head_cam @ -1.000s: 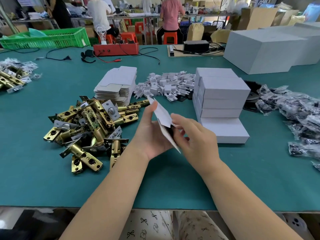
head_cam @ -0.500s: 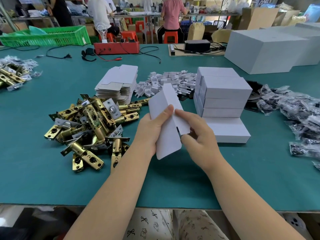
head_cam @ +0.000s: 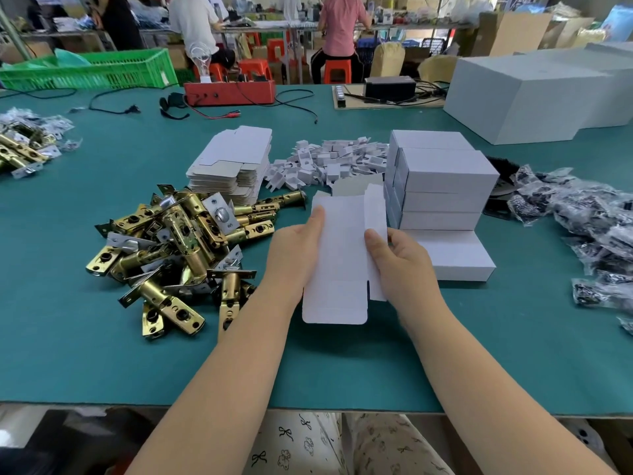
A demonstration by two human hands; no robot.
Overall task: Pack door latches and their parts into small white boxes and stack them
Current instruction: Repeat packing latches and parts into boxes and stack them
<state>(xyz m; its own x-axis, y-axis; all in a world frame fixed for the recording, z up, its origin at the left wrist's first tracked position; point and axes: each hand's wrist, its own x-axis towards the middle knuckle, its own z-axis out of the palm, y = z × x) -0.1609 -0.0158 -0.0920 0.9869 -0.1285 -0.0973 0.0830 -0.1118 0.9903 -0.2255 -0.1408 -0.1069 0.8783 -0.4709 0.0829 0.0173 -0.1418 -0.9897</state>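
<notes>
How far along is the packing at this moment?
Done: a stack of closed small white boxes stands on the teal table. In hand: left hand and right hand hold an unfolded white cardboard box blank, still empty. Left: the pile of brass door latches, flat blanks and bagged parts.

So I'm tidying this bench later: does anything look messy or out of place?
Nothing is damaged. The brass latches lie in a jumbled heap, left of the box blank that both hands hold.
</notes>
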